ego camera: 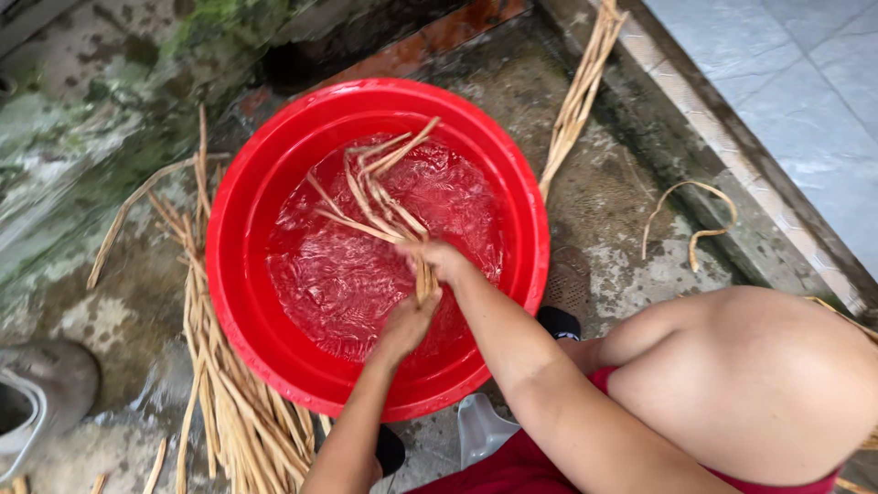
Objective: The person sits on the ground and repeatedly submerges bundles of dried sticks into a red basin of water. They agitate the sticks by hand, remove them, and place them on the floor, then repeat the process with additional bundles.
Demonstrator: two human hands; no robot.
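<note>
In the head view, a big red basin [274, 183] stands on the wet, stained floor [604, 201], and it is filled with rippling water. Both hands are over the water, near the side of the basin closest to the person. The right hand [441, 259] is closed around a small bundle of tan strips [380, 197], which look like cane or bamboo. Their free ends spread out like a fan toward the far rim, partly in the water. The left hand [409, 320] is just below it, and its fingers pinch the lower ends of the same strips, which stick out between the two hands.

Outside the basin, a large pile of loose strips [229, 393] lies on the floor along its left side, touching the rim. Another long bunch [576, 91] leans at the far right edge of the basin, toward a raised tiled step [777, 110]. One curled strip [695, 215] lies alone near this step. A grey shoe [41, 393] is at the left edge of the floor. The bent knee [759, 375] of the person is at the right, beside the basin.
</note>
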